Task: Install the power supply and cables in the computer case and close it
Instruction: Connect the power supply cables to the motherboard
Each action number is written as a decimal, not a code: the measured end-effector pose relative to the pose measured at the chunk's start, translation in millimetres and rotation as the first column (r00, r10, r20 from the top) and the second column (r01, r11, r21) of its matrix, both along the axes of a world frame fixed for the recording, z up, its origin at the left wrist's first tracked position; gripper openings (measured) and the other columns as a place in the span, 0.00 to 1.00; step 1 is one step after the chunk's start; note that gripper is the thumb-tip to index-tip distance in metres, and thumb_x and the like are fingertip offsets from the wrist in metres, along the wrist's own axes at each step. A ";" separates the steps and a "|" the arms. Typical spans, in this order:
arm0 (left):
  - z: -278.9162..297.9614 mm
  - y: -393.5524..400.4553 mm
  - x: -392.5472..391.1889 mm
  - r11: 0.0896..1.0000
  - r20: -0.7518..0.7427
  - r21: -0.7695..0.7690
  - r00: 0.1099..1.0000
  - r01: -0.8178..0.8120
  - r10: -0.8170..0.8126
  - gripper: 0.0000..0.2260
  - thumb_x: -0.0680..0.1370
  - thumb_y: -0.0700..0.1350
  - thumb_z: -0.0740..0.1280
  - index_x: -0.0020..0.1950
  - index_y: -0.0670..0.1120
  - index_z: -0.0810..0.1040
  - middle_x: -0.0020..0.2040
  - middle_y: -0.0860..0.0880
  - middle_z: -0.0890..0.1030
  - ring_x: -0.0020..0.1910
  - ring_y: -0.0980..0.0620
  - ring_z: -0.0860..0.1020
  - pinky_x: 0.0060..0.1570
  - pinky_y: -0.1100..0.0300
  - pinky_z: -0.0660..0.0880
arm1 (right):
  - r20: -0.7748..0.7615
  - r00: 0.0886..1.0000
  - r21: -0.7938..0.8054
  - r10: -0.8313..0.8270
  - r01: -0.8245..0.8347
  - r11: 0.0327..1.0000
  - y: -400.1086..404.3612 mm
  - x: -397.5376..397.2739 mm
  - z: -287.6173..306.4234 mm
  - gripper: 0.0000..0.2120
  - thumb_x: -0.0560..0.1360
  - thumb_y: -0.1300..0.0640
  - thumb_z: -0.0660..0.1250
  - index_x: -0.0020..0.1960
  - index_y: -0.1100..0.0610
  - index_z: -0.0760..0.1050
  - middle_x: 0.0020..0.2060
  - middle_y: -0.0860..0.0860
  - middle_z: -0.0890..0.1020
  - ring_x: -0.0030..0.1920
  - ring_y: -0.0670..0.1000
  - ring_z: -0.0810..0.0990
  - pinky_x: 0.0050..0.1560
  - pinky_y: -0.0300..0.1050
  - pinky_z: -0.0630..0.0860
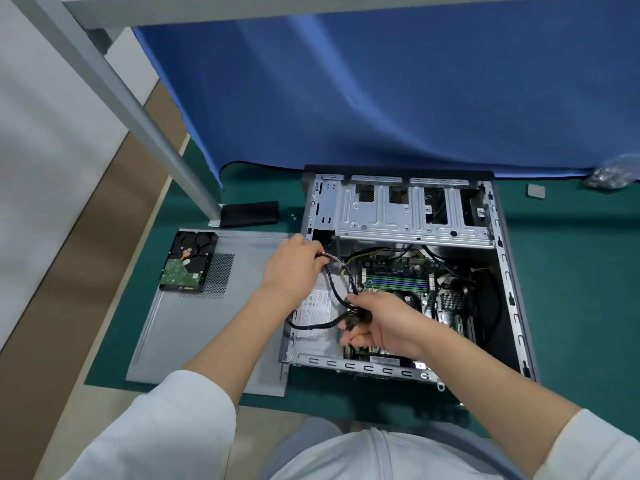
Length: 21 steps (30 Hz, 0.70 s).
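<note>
Your left hand [292, 265] grips the black cables [341, 282] near the upper left corner of the open computer case [512, 271]. Your right hand [381, 323] holds their connector bundle just above the power supply [317, 310], which lies inside the case.

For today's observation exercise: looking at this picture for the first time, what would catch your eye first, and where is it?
First, the open computer case lying on the green mat, where the left hand and right hand grip black cables over the power supply. Next, the hard drive resting on the removed side panel to the case's left. Behind hangs a large blue cloth.
</note>
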<state>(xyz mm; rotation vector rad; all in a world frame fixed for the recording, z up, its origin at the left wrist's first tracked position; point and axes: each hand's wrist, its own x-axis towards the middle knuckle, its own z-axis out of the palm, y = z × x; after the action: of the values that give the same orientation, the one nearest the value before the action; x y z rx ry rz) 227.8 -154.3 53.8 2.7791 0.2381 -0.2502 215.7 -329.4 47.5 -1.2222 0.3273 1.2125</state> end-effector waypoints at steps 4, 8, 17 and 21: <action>-0.5 6.8 3.4 0.999 -0.032 -0.007 0.999 0.037 -0.038 0.11 0.79 0.50 0.63 0.59 0.48 0.77 0.56 0.47 0.72 0.60 0.48 0.68 0.58 0.51 0.70 | 0.209 0.958 -0.216 0.197 -0.151 0.965 13.0 -8.1 -1.7 0.12 0.82 0.47 0.53 0.53 0.57 0.59 0.33 0.57 0.83 0.27 0.56 0.80 0.25 0.41 0.71; -3.5 13.6 0.1 0.993 -0.013 -0.106 0.998 0.058 -0.060 0.12 0.77 0.45 0.66 0.60 0.50 0.76 0.57 0.50 0.71 0.62 0.50 0.66 0.60 0.53 0.70 | 0.531 0.340 -0.783 0.776 -0.153 0.603 11.1 -11.0 -2.3 0.21 0.79 0.36 0.46 0.54 0.52 0.62 0.35 0.49 0.79 0.35 0.53 0.78 0.37 0.48 0.74; -13.6 12.0 -1.0 0.963 0.091 -0.237 0.989 0.132 -0.114 0.14 0.75 0.40 0.66 0.60 0.50 0.76 0.58 0.52 0.71 0.63 0.52 0.65 0.63 0.61 0.64 | 0.490 0.434 -0.796 0.756 -0.131 0.591 8.7 -0.7 -5.7 0.18 0.78 0.36 0.51 0.48 0.49 0.68 0.31 0.45 0.75 0.34 0.47 0.74 0.41 0.48 0.73; -11.2 19.3 -1.5 0.937 0.067 -0.312 0.988 0.155 -0.141 0.16 0.75 0.42 0.66 0.62 0.52 0.75 0.59 0.55 0.70 0.65 0.54 0.63 0.63 0.64 0.59 | 0.486 0.443 -0.821 0.754 -0.064 0.567 12.7 3.1 -7.1 0.20 0.78 0.35 0.49 0.49 0.51 0.67 0.33 0.46 0.76 0.35 0.48 0.75 0.33 0.44 0.68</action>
<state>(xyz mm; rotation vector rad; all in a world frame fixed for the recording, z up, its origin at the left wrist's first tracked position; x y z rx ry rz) 226.3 -135.0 42.7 2.4807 -0.0240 -0.2402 218.9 -316.7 40.4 -2.5926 -0.3460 0.7761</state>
